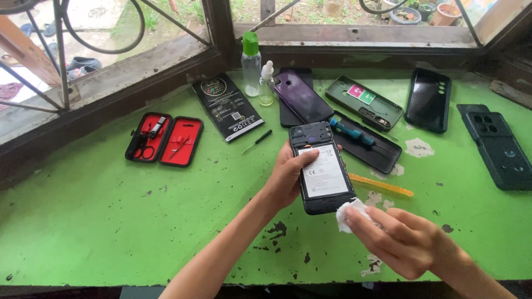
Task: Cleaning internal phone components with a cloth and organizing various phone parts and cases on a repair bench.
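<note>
— What have the hands got?

— My left hand (288, 177) grips the opened phone (320, 169) by its edge, back cover off, pale battery showing, at the frame's centre. My right hand (402, 238), lower right, pinches a white wipe (349, 213) against the phone's bottom corner.

— And around them?

— Just right of the phone lies an orange pry tool (382, 185) on the green table (111, 221). Above sit a purple phone (302, 99), black covers and a clear bottle (251, 63). An open red tool case (164, 139) lies upper left.
</note>
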